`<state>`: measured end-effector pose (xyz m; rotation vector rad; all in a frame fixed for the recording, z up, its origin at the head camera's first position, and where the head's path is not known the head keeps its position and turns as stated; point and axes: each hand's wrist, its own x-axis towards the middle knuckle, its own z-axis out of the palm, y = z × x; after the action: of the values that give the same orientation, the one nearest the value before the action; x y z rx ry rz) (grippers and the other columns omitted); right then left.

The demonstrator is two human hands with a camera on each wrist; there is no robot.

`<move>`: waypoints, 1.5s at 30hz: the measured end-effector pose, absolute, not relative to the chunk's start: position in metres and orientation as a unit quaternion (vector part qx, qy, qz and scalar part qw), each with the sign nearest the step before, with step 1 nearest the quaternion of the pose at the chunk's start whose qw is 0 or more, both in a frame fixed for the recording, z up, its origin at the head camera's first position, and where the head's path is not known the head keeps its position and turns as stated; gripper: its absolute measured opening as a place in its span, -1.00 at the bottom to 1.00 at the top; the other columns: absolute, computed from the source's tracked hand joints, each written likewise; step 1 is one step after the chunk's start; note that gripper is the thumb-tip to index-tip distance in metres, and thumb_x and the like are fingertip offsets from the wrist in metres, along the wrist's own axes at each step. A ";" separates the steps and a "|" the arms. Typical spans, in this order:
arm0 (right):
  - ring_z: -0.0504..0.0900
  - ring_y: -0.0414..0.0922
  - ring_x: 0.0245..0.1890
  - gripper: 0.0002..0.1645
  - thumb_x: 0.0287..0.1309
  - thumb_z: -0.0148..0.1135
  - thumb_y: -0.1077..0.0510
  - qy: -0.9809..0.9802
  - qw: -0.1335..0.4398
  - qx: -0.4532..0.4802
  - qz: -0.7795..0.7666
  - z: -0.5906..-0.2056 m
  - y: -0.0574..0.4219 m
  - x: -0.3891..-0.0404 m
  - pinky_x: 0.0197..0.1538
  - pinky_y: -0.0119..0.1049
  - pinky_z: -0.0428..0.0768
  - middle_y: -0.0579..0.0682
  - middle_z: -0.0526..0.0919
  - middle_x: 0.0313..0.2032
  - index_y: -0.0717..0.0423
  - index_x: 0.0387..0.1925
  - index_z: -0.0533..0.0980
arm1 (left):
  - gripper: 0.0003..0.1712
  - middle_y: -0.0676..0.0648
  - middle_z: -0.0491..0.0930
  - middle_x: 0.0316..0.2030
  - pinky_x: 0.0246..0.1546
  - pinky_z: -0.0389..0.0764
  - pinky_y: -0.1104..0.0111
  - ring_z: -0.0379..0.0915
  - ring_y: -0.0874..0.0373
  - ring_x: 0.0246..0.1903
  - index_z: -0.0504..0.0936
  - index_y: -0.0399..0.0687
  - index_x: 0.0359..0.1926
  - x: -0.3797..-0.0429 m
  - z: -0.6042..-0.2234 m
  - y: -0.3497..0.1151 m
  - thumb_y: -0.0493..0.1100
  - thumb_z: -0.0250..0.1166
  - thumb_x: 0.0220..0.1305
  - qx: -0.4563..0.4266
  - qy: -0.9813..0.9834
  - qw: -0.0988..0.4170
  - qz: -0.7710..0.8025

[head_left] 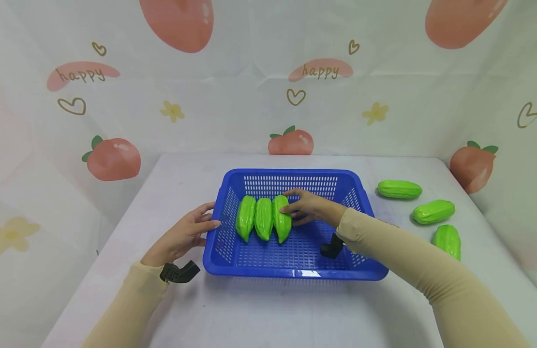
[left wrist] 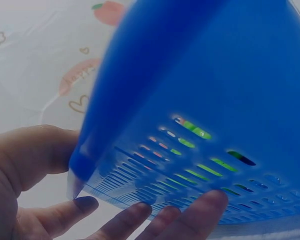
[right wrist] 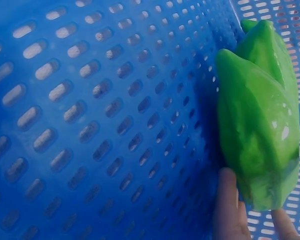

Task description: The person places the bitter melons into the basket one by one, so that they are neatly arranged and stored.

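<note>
Right sleeve (head_left: 447, 290) | fingers (head_left: 292, 207) on green gourd (head_left: 282, 224) | long axis front-to-back, tip nearward

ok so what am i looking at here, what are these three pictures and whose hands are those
There's no machine: these are one person's two bare hands. The wide picture comes from a camera worn on the head; the two close-ups come from cameras worn on the wrists, one each. On the white surface stands a blue basket with three green ribbed vegetables inside; three more lie to its right. The left hand grips the basket's left side, while the right hand holds the rightmost vegetable inside.
</note>
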<state>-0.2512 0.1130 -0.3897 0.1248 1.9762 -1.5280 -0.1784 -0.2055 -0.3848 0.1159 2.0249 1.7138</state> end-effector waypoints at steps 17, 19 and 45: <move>0.32 0.18 0.34 -0.25 0.26 0.22 0.22 0.753 0.286 -0.014 -0.593 -0.346 0.135 -0.257 0.31 0.04 0.41 0.20 0.28 0.34 0.04 0.42 0.18 | -0.12 -0.37 0.28 0.33 0.02 0.61 0.03 0.57 -0.03 0.03 -0.07 -0.05 0.51 -0.177 -0.382 -0.207 -0.06 0.22 0.35 0.054 0.739 0.245 0.625; 0.31 0.19 0.34 -0.27 0.27 0.20 0.24 0.746 0.282 -0.022 -0.603 -0.337 0.139 -0.256 0.32 0.05 0.39 0.21 0.27 0.34 0.08 0.41 0.18 | -0.13 -0.36 0.28 0.33 0.02 0.61 0.03 0.58 -0.03 0.02 -0.06 -0.04 0.51 -0.177 -0.382 -0.207 -0.06 0.23 0.35 0.053 0.739 0.245 0.626; 0.60 -0.28 0.03 -0.55 0.41 0.02 0.09 0.763 0.171 -0.116 -0.612 -0.273 0.254 -0.217 0.04 -0.45 0.59 -0.16 0.52 0.07 -0.02 0.28 0.26 | -0.08 -0.30 0.28 0.35 0.04 0.58 -0.02 0.55 -0.09 0.07 -0.08 0.01 0.51 -0.178 -0.385 -0.205 -0.03 0.26 0.32 0.042 0.745 0.238 0.622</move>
<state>-0.2165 0.2543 -0.2725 -0.3294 2.1686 -1.7382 -0.1781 -0.2049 -0.3847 0.1150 2.0398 1.7037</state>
